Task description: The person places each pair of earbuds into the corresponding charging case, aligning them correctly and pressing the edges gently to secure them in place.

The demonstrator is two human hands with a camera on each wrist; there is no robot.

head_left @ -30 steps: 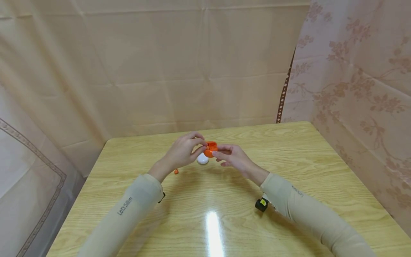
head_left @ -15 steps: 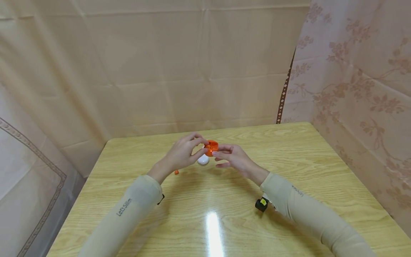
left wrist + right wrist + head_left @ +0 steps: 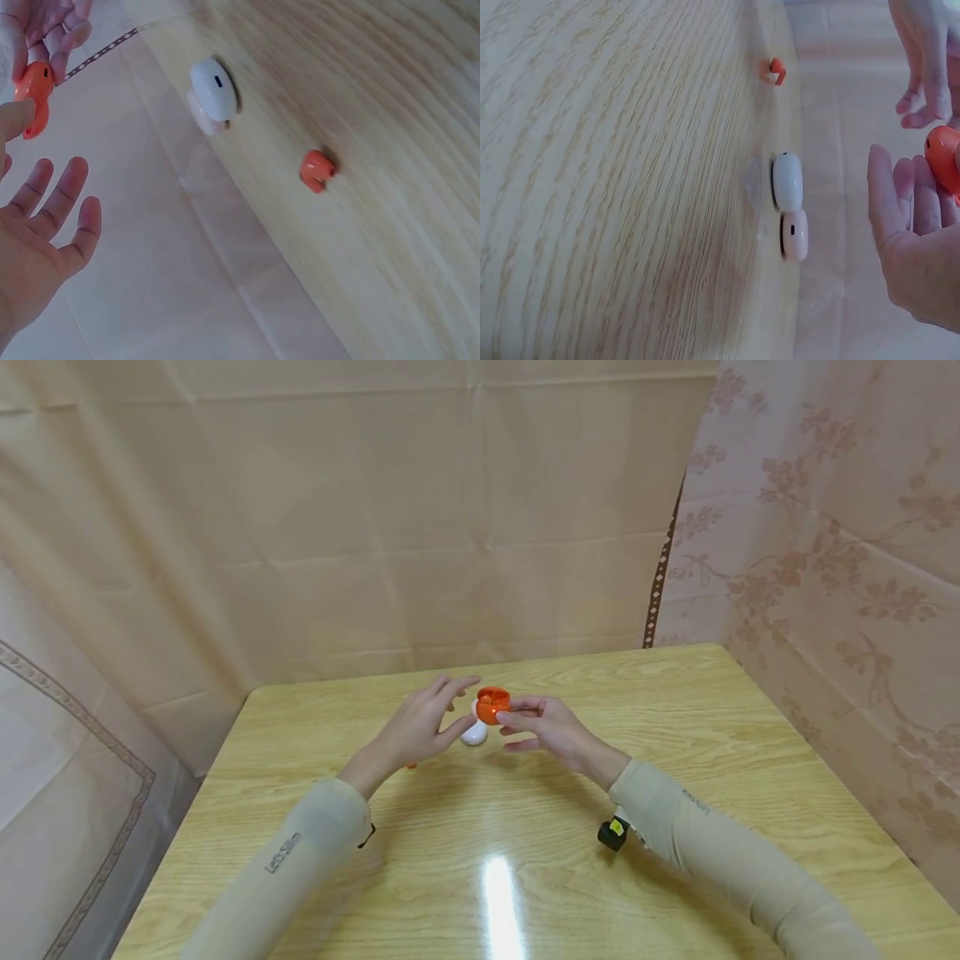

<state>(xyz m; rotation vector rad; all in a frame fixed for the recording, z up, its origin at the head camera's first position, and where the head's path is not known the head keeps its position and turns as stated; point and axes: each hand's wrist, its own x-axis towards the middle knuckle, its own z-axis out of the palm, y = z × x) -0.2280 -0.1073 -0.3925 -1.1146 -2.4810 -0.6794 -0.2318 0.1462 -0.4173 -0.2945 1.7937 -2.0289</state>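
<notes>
My right hand (image 3: 553, 732) holds an orange earbud case (image 3: 491, 712) between thumb and fingers, above the table, with its lid up. Something orange shows inside the case, too small to make out clearly. Just left of the case is my left hand (image 3: 415, 724), fingers spread and holding nothing. An orange earbud (image 3: 317, 169) lies on the table; in the head view the left hand covers most of it. Below and behind the held case sits a white earbud case (image 3: 787, 182), closed, on the tabletop.
A pale pink case (image 3: 796, 235) stands beside the white one, near the far edge of the wooden table (image 3: 555, 893). Beyond that edge hangs a beige curtain (image 3: 337, 527). A black wrist camera (image 3: 612, 835) is on the right sleeve.
My left fingers were at the inside of the orange case; they have let go, spread and drawn back to the left. The right hand keeps holding the case in nearly the same place.
</notes>
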